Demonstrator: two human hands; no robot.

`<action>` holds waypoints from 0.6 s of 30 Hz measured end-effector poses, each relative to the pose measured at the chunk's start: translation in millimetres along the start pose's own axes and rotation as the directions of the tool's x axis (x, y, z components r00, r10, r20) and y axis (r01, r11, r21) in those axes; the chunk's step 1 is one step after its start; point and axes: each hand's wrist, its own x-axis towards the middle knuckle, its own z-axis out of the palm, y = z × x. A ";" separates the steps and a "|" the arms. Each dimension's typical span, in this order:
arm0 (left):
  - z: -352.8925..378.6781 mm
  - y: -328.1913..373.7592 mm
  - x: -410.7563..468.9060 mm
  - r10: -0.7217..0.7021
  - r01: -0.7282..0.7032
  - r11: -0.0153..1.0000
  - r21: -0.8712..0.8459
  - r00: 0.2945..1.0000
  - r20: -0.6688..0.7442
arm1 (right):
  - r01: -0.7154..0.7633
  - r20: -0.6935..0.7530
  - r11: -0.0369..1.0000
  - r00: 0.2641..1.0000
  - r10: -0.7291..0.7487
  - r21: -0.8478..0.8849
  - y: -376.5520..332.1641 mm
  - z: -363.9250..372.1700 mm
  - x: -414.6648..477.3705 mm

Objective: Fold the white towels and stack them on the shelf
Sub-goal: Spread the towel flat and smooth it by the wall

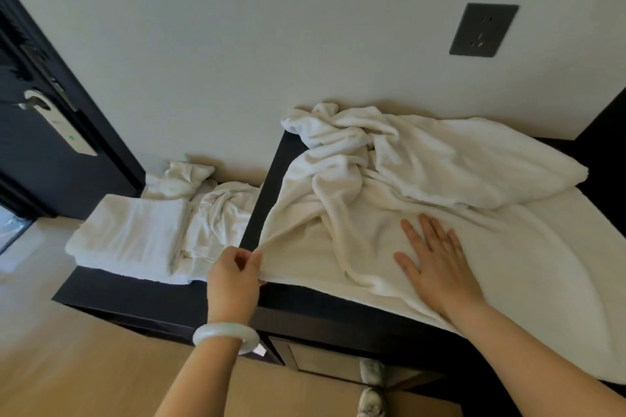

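Left hand pinches the white towel's corner; right hand presses it flat on the dark counter

Left hand pinching, right hand flat, fingers spread

A big towel lies spread over the tabletop at centre right, wrinkled toward its left, where the left hand pinches its near corner while the right hand rests flat on it. Behind it, at upper centre, a crumpled towel lies heaped against the wall. On the lower shelf at left lies a folded towel, flat and square, with rumpled towels touching its right side.
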 end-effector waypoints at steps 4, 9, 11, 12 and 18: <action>-4.2 -21.8 -27.1 0.069 -0.086 0.949 0.304 0.995 0.067 | -0.016 0.011 1.000 1.000 0.016 -0.015 -4.6 -3.6 -1.8; 14.0 12.9 -2.0 0.529 -0.583 0.707 0.400 0.812 0.248 | 0.055 -0.113 0.998 0.992 -0.052 0.030 -35.9 -7.4 -2.1; 29.8 26.7 9.5 0.532 -0.639 0.634 0.436 0.769 0.353 | 0.049 -0.084 0.996 0.996 -0.042 0.075 -41.4 -4.8 -4.9; 36.2 31.3 15.0 0.508 -0.632 0.604 0.486 0.775 0.376 | 0.048 -0.065 0.997 0.997 -0.044 0.063 -41.3 -3.9 -5.1; 26.3 27.6 34.0 0.450 -0.522 0.702 0.484 0.852 0.266 | 0.059 -0.006 0.998 0.998 -0.059 -0.024 -38.8 -4.0 -3.6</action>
